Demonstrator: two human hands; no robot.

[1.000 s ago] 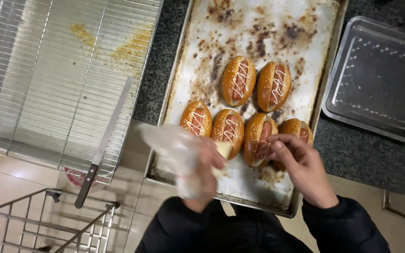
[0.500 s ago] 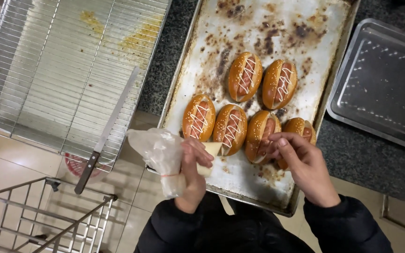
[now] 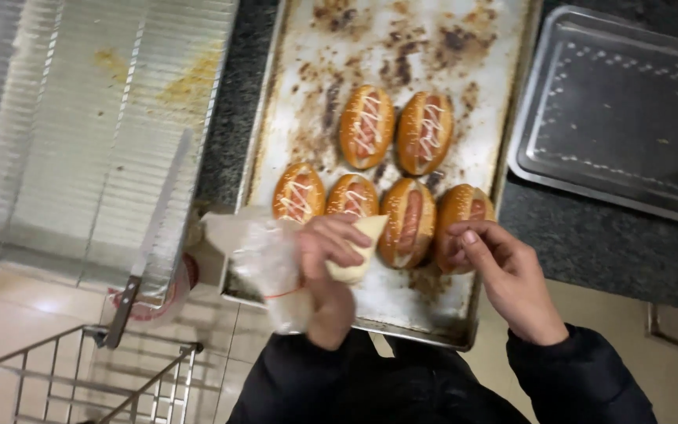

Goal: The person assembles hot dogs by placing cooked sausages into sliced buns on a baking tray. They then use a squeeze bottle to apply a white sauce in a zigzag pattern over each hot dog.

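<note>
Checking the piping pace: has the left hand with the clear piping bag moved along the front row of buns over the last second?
Cannot tell; the left hand with the clear piping bag stays near the tray's front edge.
</note>
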